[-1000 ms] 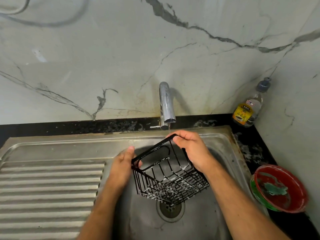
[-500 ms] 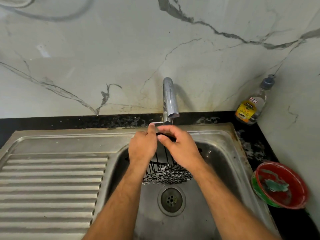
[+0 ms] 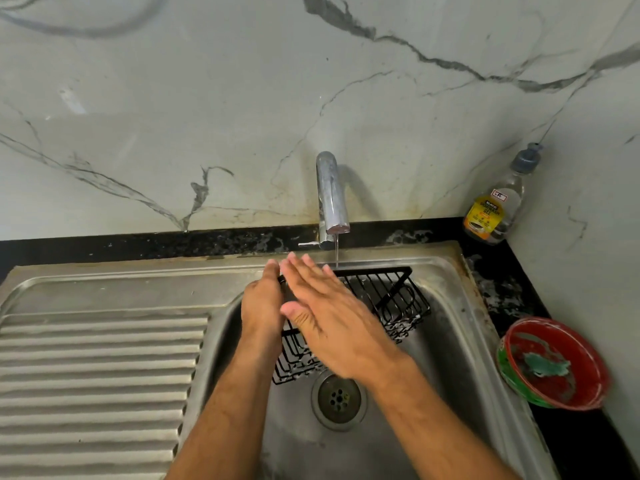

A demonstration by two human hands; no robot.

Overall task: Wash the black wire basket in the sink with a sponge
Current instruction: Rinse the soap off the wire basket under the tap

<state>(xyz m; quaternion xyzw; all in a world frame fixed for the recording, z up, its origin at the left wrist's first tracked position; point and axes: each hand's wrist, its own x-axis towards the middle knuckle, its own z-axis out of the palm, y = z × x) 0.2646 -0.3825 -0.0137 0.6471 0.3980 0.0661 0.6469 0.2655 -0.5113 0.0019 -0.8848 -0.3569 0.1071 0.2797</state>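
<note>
Grey-veined marble wall [image 3: 214, 98] rises behind a black speckled tabletop [image 3: 498, 285]; a ridged steel drainboard [image 3: 97, 375] lies at left.

Matt black wire basket [image 3: 388, 299], dull steel sink [image 3: 450, 341], glossy chrome tap [image 3: 330, 192].

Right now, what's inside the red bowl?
In the red bowl lies a green scrap, maybe the sponge, plus greenish smears. Its near inner wall is hidden by the rim.

soap bottle [image 3: 496, 206], red bowl [image 3: 557, 363] (counter, right), tap [image 3: 330, 195]
</note>
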